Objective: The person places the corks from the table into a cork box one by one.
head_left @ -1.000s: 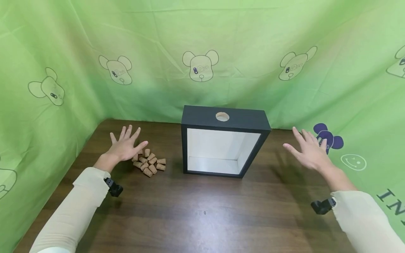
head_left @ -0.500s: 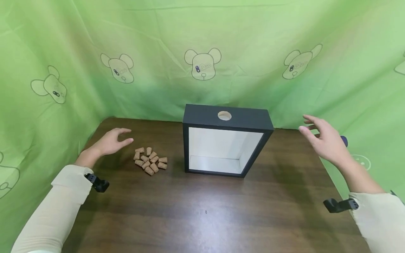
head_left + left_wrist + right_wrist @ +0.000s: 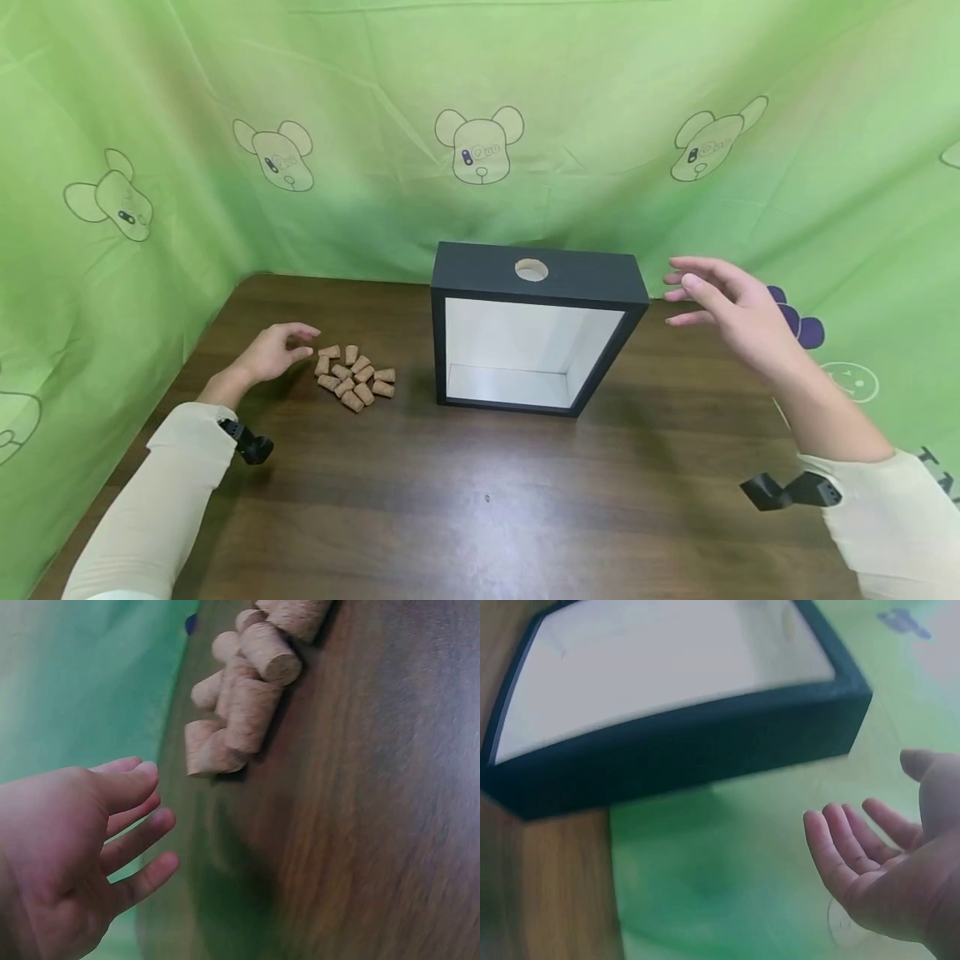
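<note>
Several brown cork stoppers lie in a loose cluster on the left part of the table. Just left of them is my left hand, fingers loosely bent, holding nothing; the left wrist view has the corks beyond its fingertips. A dark box frame with a white inside stands upright near the back, a round hole in its top face. To the right of the box my right hand hovers with relaxed fingers and holds nothing. In the right wrist view, the box's dark side is close to that hand.
The brown wooden table carries the box and corks. A green printed curtain hangs behind the table and along both sides. A small black camera sits on each wrist, over pale sleeves.
Both hands first drew outward with their spread fingers bending, then came back inward. My left hand is now lower, beside the corks; my right hand is nearer the box. Corks and box stay put.
</note>
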`<state>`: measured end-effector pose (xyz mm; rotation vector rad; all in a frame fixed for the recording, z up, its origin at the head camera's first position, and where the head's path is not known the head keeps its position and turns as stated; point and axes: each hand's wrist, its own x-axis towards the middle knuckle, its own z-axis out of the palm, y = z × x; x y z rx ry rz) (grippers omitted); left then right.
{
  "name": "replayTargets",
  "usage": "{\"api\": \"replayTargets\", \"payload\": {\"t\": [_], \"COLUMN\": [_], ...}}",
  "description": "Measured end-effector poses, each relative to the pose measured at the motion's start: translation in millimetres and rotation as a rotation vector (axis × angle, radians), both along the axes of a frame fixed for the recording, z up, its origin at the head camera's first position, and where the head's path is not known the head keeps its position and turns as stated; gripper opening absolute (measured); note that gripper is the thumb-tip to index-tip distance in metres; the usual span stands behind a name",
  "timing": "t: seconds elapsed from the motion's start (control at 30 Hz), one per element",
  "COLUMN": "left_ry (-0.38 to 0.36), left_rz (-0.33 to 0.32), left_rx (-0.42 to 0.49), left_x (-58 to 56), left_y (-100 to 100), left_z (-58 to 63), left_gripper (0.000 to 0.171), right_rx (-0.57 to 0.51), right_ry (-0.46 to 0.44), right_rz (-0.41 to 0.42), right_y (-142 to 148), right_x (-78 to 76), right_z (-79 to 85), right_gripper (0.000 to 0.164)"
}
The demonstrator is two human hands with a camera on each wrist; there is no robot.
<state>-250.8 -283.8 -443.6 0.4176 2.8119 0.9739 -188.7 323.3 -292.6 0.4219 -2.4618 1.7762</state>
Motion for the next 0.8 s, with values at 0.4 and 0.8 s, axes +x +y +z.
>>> {"api": "replayTargets", "payload": {"t": [0.4, 0.8], "left_ry": [0.025, -0.019], "left_rz": [0.006, 0.008], "left_rx": [0.028, 0.001], "left_x": [-8.5, -13.8], "left_y": [11.1, 20.7], "left_z": [-22.0, -26.3], "left_gripper": [0.03, 0.031], "right_rx": [-0.089, -0.051], "right_ry": [-0.082, -0.089], "right_rz": [-0.041, -0.143], "right_y": [-34.1, -54.4], "right_x": [-0.4, -1.8], "right_z": [10.8, 6.1], "right_gripper": [0.04, 0.049]}}
